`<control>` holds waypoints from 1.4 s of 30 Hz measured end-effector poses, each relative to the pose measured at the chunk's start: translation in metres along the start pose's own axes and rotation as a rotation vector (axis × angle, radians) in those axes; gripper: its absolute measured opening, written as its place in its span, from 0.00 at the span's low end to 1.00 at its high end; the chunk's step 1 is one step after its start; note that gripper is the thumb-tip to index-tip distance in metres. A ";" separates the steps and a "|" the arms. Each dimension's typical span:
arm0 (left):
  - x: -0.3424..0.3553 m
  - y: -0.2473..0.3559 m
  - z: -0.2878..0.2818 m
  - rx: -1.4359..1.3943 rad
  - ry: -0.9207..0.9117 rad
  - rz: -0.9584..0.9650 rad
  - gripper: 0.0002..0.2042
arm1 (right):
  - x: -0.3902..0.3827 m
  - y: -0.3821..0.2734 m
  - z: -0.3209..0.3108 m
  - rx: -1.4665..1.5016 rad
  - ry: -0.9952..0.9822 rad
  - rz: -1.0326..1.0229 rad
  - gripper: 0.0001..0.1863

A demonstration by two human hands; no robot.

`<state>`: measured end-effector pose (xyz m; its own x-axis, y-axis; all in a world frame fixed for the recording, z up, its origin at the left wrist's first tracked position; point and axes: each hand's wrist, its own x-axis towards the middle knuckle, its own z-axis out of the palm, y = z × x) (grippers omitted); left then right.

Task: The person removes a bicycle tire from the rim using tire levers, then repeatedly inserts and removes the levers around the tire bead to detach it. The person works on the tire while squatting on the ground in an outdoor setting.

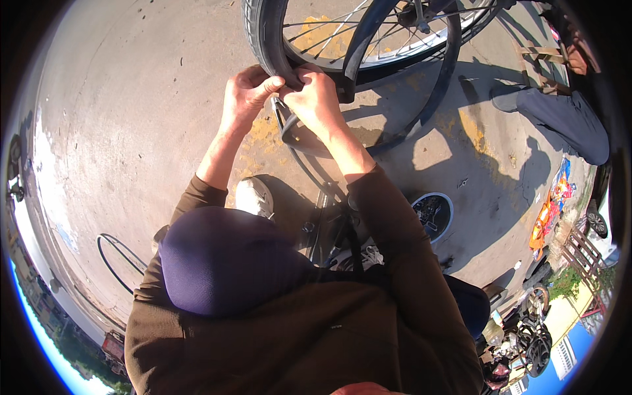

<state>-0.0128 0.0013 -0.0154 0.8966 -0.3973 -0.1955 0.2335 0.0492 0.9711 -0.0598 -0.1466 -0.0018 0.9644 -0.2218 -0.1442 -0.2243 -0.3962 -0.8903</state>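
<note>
Fingers (pixel 249 74) of the left hand (pixel 242 104) & right hand (pixel 318 99) are found closed, both sets gripping the black treaded rubber tyre (pixel 253 26) at its near end; R fingertips are partly hidden. Step is judged to be working of the tyre edge by hand. For a good result, thumbs should be kept close together, pressure applied evenly, & edge worked in short lengths, approx. equal each side. Pinching of any tube, if seated inside, should be avoided.

Re position: tyre is held btwn the two hands, L fingers wrapped at its outer side, R fingers at the inner side; remainder extends fwd, away from the person, around the silver-rimmed spoked wheel (pixel 388 63). Loose black curved tube (pixel 449 59) is noted right of the R hand, apart from the fingers.
</note>
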 end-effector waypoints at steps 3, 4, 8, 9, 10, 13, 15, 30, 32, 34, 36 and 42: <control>-0.002 -0.001 -0.035 0.129 0.142 -0.034 0.32 | 0.004 -0.017 -0.009 0.046 -0.114 0.069 0.14; -0.002 -0.005 -0.045 0.164 0.223 -0.046 0.33 | 0.002 -0.027 -0.014 0.113 -0.107 0.026 0.14; 0.000 -0.063 -0.078 0.416 0.406 0.004 0.30 | -0.001 -0.046 -0.025 0.256 -0.161 0.070 0.11; -0.001 -0.072 -0.077 0.417 0.412 -0.014 0.30 | -0.001 -0.045 -0.029 0.271 -0.179 0.083 0.10; -0.002 -0.081 -0.075 0.418 0.416 -0.033 0.30 | -0.002 -0.046 -0.031 0.327 -0.184 0.102 0.09; 0.001 -0.115 -0.080 0.415 0.411 0.013 0.23 | -0.004 -0.058 -0.032 0.444 -0.177 0.110 0.08; 0.003 -0.124 -0.073 0.346 0.405 0.079 0.19 | -0.004 -0.060 -0.035 0.491 -0.169 0.103 0.08; 0.007 -0.154 -0.089 0.461 0.470 0.169 0.08 | 0.011 -0.102 -0.040 0.712 -0.122 0.179 0.09; 0.007 -0.153 -0.093 0.478 0.479 0.154 0.09 | 0.009 -0.109 -0.036 0.734 -0.096 0.158 0.08; 0.005 -0.152 -0.096 0.478 0.465 0.080 0.09 | 0.011 -0.097 -0.043 0.727 -0.121 0.165 0.08; 0.003 -0.152 -0.094 0.560 0.532 0.185 0.11 | 0.012 -0.095 -0.045 0.728 -0.134 0.165 0.08; 0.001 -0.101 -0.076 0.246 0.444 -0.145 0.17 | 0.009 -0.100 -0.040 0.744 -0.130 0.141 0.08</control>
<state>-0.0065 0.0655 -0.1241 0.9470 0.0450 -0.3180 0.3200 -0.2148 0.9227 -0.0344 -0.1448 0.1037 0.9526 -0.1006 -0.2870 -0.2377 0.3423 -0.9090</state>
